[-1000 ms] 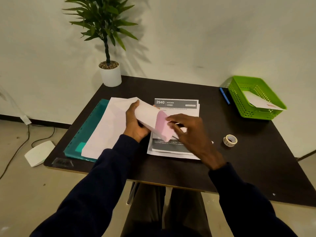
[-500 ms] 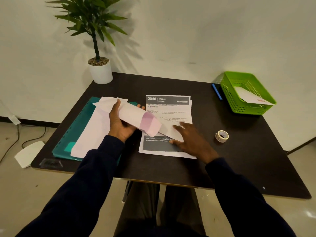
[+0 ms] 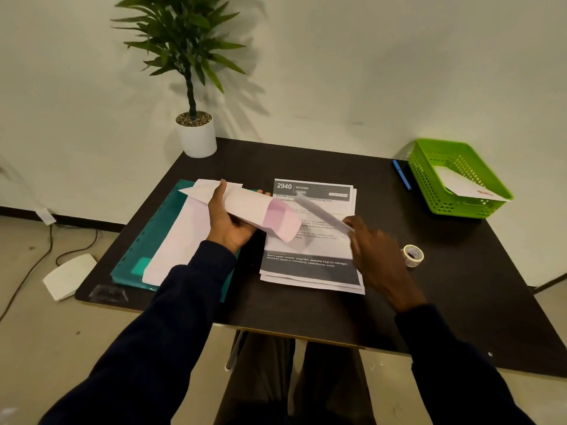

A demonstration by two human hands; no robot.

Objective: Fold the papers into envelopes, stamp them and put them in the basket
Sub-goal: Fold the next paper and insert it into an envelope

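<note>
My left hand point(image 3: 230, 222) grips a white envelope point(image 3: 257, 210) with a pink inside, held open above the table. My right hand point(image 3: 372, 250) pinches a folded white paper point(image 3: 322, 211), blurred, its far end raised just right of the envelope's mouth. Under both lies a stack of printed sheets point(image 3: 310, 265) headed "2940 KITCHEN". The green basket point(image 3: 429, 179) at the far right holds one white envelope point(image 3: 463, 185). A small tape roll point(image 3: 413, 255) lies right of my right hand.
A teal folder point(image 3: 144, 240) with plain white sheets point(image 3: 181, 240) on it lies at the left. A blue pen point(image 3: 402, 174) lies beside the basket. A potted plant point(image 3: 196, 133) stands at the far left corner. Cables and a white box point(image 3: 69, 276) are on the floor.
My right hand has lifted the folded paper off the printed stack; half a second ago it pressed flat on it. The envelope in my left hand barely moved.
</note>
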